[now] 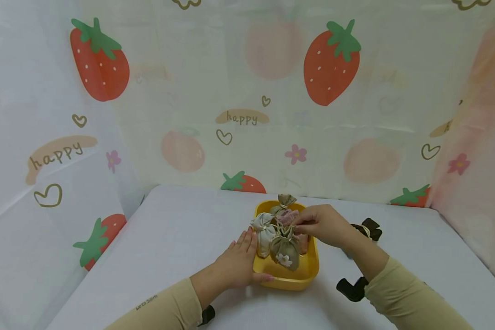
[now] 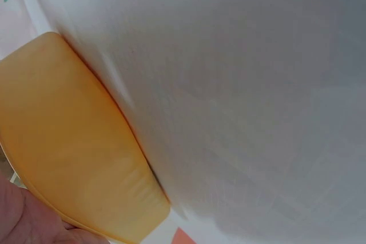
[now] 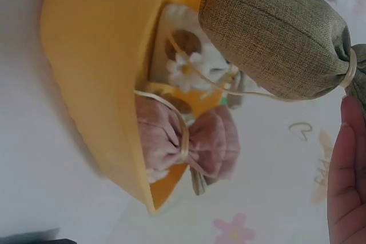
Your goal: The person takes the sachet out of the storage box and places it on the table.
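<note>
My right hand [image 1: 323, 224] pinches the gathered neck of an olive-green cloth pouch [image 1: 284, 250] with a white flower on it. In the right wrist view this drawstring pouch [image 3: 274, 35] hangs tilted above a yellow plastic basket [image 3: 97, 72]. My left hand [image 1: 237, 261] lies with straight fingers against the left wall of the yellow basket [image 1: 288, 285], its thumb at the front rim. Inside are a white pouch [image 1: 265, 238], pink cloth [image 1: 287, 217] and another olive pouch [image 1: 286, 200] at the back. A pink pouch [image 3: 160, 135] with a cream cord stands near the basket's edge.
A dark brown pouch [image 1: 371, 223] lies on the white table [image 1: 189, 220] to the right, partly hidden behind my right forearm. Black pieces [image 1: 352, 289] show near both wrists. A strawberry-printed sheet [image 1: 247, 151] hangs behind the table.
</note>
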Demonstrator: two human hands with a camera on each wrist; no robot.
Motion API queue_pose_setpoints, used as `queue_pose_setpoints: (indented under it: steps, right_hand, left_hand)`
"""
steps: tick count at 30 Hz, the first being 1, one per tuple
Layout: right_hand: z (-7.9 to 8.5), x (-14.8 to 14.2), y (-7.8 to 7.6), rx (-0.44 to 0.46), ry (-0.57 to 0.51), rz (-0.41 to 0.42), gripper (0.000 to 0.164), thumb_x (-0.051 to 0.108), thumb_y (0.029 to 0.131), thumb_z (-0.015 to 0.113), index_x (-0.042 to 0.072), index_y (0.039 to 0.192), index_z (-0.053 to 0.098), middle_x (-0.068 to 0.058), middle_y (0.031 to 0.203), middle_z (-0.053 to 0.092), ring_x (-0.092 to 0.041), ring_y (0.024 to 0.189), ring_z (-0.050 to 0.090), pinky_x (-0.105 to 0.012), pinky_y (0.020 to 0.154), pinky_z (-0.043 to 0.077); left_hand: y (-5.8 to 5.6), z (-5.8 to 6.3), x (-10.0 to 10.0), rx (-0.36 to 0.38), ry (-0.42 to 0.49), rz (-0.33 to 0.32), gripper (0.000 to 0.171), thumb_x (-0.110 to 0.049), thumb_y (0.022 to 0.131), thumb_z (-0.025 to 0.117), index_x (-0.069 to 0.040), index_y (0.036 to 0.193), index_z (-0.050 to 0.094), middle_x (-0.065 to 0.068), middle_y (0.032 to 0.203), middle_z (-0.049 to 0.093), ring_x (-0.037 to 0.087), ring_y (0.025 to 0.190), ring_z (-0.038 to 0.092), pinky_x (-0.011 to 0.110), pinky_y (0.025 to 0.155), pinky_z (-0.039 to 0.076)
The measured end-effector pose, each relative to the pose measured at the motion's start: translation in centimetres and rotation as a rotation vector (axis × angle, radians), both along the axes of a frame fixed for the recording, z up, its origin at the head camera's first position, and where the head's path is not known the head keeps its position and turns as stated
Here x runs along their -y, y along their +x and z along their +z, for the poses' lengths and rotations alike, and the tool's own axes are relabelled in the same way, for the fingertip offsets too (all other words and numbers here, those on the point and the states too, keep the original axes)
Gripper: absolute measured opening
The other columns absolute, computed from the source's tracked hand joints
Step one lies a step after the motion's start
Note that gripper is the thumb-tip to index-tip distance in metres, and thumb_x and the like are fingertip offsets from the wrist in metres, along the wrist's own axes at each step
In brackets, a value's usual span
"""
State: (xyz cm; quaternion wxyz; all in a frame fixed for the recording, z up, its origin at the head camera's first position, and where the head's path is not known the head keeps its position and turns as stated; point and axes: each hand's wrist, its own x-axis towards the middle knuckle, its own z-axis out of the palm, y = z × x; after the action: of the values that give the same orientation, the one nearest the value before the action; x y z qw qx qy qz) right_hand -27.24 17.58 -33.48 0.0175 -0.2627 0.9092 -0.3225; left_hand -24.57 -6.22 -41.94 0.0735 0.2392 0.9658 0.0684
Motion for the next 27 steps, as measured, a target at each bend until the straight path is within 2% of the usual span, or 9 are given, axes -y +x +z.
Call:
queue_pose_setpoints:
  steps: [6, 10, 16, 23, 27]
  right_hand:
    - [1.2, -1.3, 0.2, -0.041, -0.029, -0.043, 0.007, 0.018, 0.084, 0.067, 0.02, 0.085, 0.073, 0.007, 0.084, 0.066, -0.011, 0.079, 0.059, -0.028, 0.071, 0.051]
    - [1.8, -2.4, 0.3, -0.001, -0.076, -0.1, 0.008, 0.016, 0.085, 0.065, 0.014, 0.088, 0.072, 0.002, 0.086, 0.067, -0.013, 0.078, 0.062, -0.027, 0.065, 0.052]
    - [2.4, -4.5, 0.4, 0.027, -0.158, -0.15, 0.012, 0.015, 0.086, 0.064, 0.008, 0.093, 0.071, -0.004, 0.088, 0.068, -0.015, 0.081, 0.065, -0.027, 0.068, 0.053]
    - [2.5, -7.2, 0.2, -0.03, -0.147, -0.223, 0.02, 0.023, 0.088, 0.063, 0.007, 0.097, 0.07, -0.005, 0.09, 0.07, -0.012, 0.082, 0.065, -0.032, 0.074, 0.052]
    - [2.4, -8.5, 0.0, -0.038, -0.131, -0.261, 0.027, 0.027, 0.088, 0.062, 0.004, 0.101, 0.069, -0.008, 0.091, 0.069, -0.018, 0.083, 0.065, -0.032, 0.072, 0.05]
  left_hand:
    - [0.1, 0.1, 0.0, 0.002, 0.005, 0.001, 0.115, -0.082, 0.069, 0.038, -0.001, 0.146, 0.01, 0.017, 0.152, 0.001, 0.03, 0.139, 0.006, 0.047, 0.108, 0.02]
    - [0.1, 0.1, 0.0, -0.007, 0.006, -0.001, 0.115, -0.082, 0.069, 0.038, -0.001, 0.146, 0.01, 0.017, 0.152, 0.001, 0.031, 0.139, 0.007, 0.047, 0.108, 0.02]
    - [0.3, 0.1, 0.0, -0.02, -0.001, -0.002, 0.115, -0.082, 0.069, 0.038, 0.0, 0.146, 0.011, 0.018, 0.152, 0.002, 0.031, 0.139, 0.008, 0.047, 0.107, 0.021]
    - [0.4, 0.4, 0.0, -0.018, 0.008, -0.005, 0.114, -0.081, 0.07, 0.039, 0.0, 0.146, 0.012, 0.019, 0.152, 0.003, 0.032, 0.139, 0.008, 0.048, 0.107, 0.021]
    - [0.4, 0.5, 0.0, -0.017, 0.003, -0.001, 0.114, -0.081, 0.07, 0.039, 0.0, 0.146, 0.011, 0.018, 0.152, 0.002, 0.031, 0.139, 0.007, 0.047, 0.107, 0.021]
